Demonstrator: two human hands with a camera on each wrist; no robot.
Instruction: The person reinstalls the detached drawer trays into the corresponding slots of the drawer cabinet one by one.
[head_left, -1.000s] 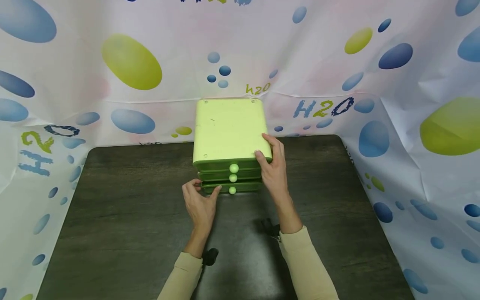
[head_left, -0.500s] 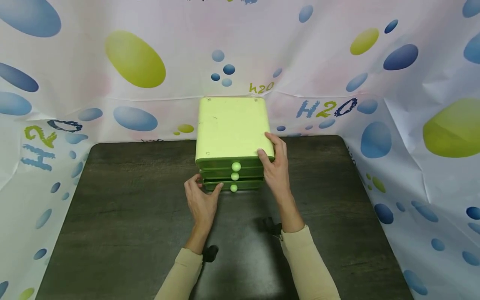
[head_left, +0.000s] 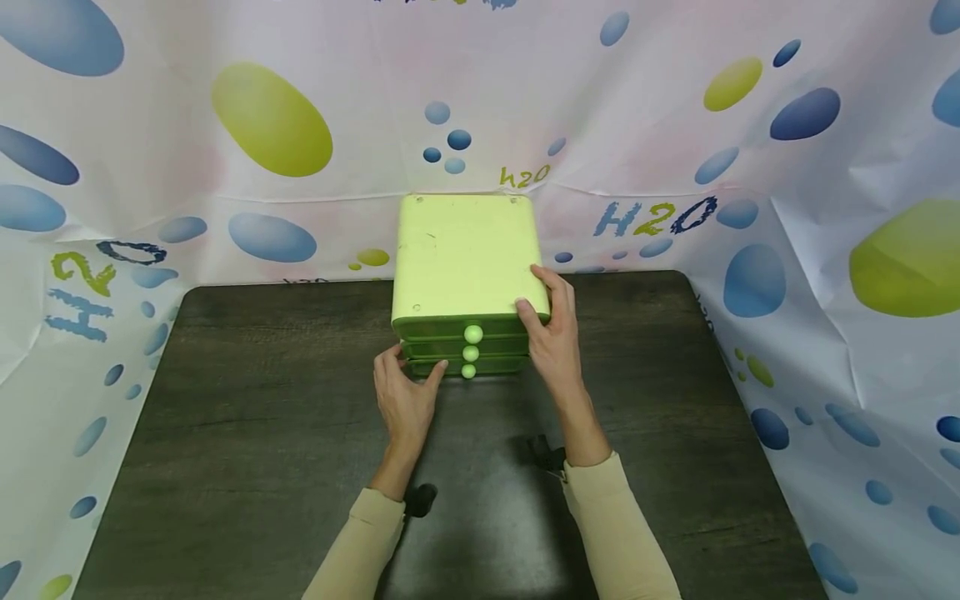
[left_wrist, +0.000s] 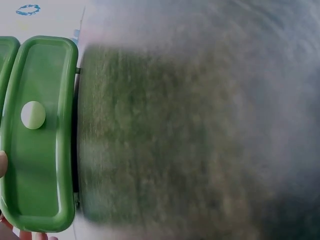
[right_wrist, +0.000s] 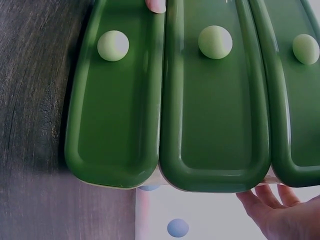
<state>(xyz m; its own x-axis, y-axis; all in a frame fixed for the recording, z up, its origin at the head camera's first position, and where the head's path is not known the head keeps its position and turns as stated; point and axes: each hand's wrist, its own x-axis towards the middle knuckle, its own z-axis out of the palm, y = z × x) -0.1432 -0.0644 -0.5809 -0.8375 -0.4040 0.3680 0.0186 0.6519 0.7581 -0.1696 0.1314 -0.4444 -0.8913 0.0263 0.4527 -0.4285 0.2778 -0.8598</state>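
A light-green mini drawer cabinet (head_left: 465,258) with three dark-green drawer fronts and round pale knobs stands at the back of the table. My left hand (head_left: 405,400) is at the left end of the bottom drawer (head_left: 498,365), its thumb (right_wrist: 156,5) on the drawer front and its fingers around the side. In the left wrist view the bottom drawer's front (left_wrist: 40,175) and its knob (left_wrist: 33,115) show near the left edge. With the thumb near the top's front edge and the fingers along the side, my right hand (head_left: 557,342) holds the cabinet's front right corner.
The dark wood-grain table (head_left: 262,433) spreads out in front of the cabinet and to both sides. Behind it hangs a white backdrop (head_left: 360,117) printed with blue and green spots, which also runs along both sides.
The bottom drawer has slid inward, and the dark gap above its front has closed. My left hand has moved slightly forward with it. The right hand stays on the cabinet's corner.
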